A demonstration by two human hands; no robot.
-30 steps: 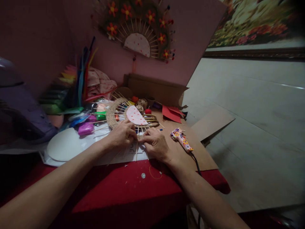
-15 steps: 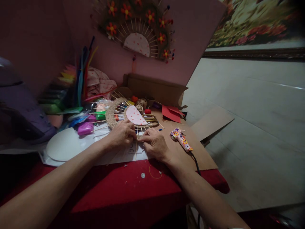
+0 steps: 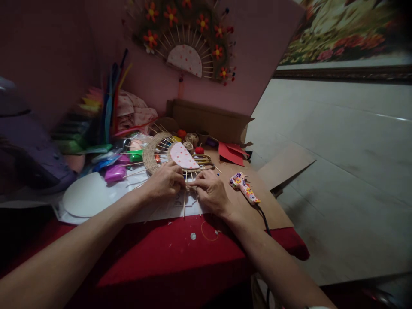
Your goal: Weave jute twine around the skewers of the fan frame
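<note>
A half-round fan of thin wooden sticks lies on the table, a band of twine woven through its sticks. At its centre is a half-disc of white cloth with red dots. My left hand is closed on the near end of the woven band. Beside it my right hand pinches at the same end, thumb and forefinger close to the left fingertips. Bare stick ends poke out below both hands. The twine strand between the fingers is mostly hidden.
A flower-patterned glue gun with a black cord lies on cardboard at right. Scissors, twine balls and red paper lie behind. At left are a white disc, a purple clay pack and pipe cleaners.
My right hand has shifted slightly, its forefinger now stretched more toward the left hand over the sticks. My left hand and the fan stay nearly in place.
</note>
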